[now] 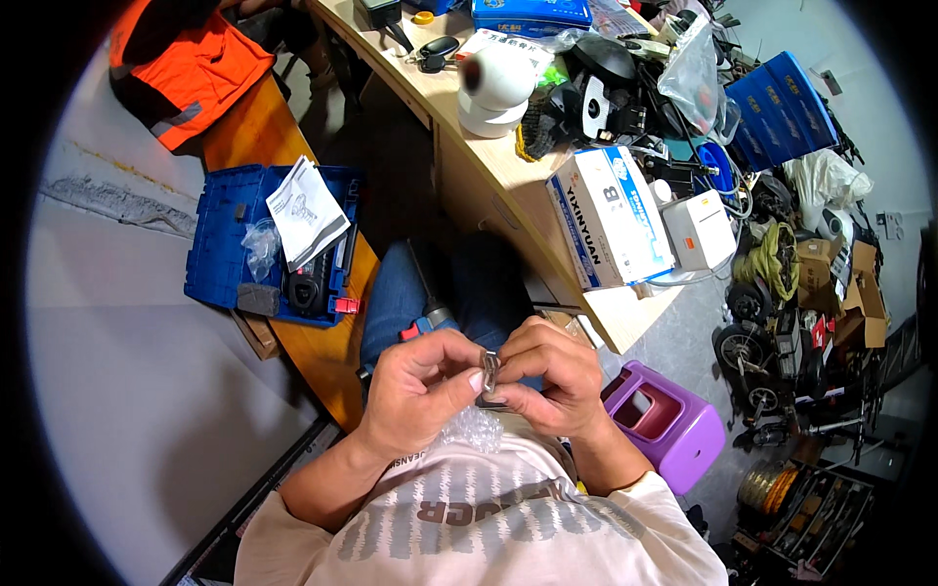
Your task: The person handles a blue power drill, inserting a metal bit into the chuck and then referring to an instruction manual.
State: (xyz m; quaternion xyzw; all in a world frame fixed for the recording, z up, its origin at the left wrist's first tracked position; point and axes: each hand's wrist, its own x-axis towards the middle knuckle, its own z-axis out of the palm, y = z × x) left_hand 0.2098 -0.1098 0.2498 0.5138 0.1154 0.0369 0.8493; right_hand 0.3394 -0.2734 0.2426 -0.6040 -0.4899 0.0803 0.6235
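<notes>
My left hand (425, 386) and my right hand (552, 376) meet in front of my chest. Between their pinched fingertips is a small shiny metal piece (490, 369), its exact kind too small to make out. Crumpled clear bubble wrap (471, 430) lies just below the fingers, against my shirt. On my lap, beyond the left hand, rests a power tool (430, 320) with blue, red and black parts, partly hidden by that hand.
An open blue tool case (217, 239) with a paper leaflet (308, 213) sits on a wooden bench (337, 342) at left. A desk (513, 190) carries a white camera (493, 93) and a box (611, 217). A purple stool (689, 435) stands right; cluttered parts lie beyond.
</notes>
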